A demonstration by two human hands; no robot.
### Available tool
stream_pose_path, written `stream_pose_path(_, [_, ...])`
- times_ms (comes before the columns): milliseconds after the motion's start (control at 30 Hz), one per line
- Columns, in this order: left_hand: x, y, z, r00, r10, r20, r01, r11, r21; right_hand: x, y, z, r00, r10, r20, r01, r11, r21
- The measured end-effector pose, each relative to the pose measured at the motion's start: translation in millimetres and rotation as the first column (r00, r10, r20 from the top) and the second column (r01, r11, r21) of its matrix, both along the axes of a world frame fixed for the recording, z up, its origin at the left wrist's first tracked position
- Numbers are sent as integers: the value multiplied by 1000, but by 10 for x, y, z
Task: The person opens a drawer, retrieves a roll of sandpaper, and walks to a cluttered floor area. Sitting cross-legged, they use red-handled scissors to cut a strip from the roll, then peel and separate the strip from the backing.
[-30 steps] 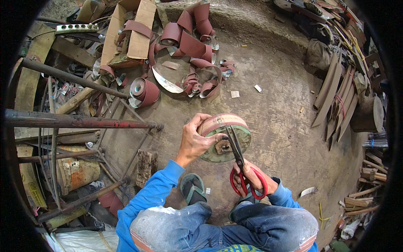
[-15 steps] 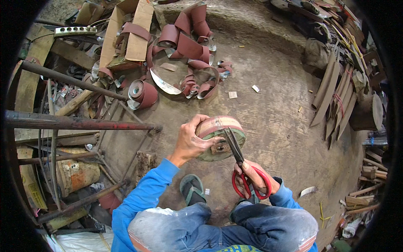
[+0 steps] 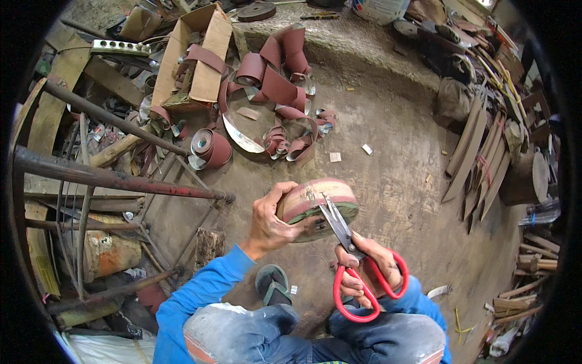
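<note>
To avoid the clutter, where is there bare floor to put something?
Widest: floor between held wheel and tied strips, barring small scraps. Smaller: between wheel and maroon roll. Crowded: left side, around metal frame and cardboard box.

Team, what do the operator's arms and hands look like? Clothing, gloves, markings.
Long bright-blue sleeves: the left sleeve ends in a cuff at the wrist; the right sleeve is partly hidden. Left hand and right hand are gloveless. Finer markings are unclear.

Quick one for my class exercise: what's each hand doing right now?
Left hand: holding the round wheel by its side.
Right hand: holding red-handled scissors, blades slightly parted.
</note>
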State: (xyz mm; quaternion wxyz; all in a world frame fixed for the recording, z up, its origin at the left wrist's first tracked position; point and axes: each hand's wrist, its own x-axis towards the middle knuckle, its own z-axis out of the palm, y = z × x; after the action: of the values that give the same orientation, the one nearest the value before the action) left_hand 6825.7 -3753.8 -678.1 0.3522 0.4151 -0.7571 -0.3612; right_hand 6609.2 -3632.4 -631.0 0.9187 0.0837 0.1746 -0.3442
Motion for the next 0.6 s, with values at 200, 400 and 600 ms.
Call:
stream_pose_path(200, [-124,85,-512,854,149,-498,66,919,389,207,-106,-240,955,-127,267,146,988,-51])
stream_pose_path(400, [-516,338,-767,891,123,-436,209,742,637,311,-160,-125,960,45,276,64,926,-372])
stream_pose_path(600, [-316,61,-389,956,287,-55,-267,934,238,-84,-166,-311,369,-469,-802,-211,798,-564])
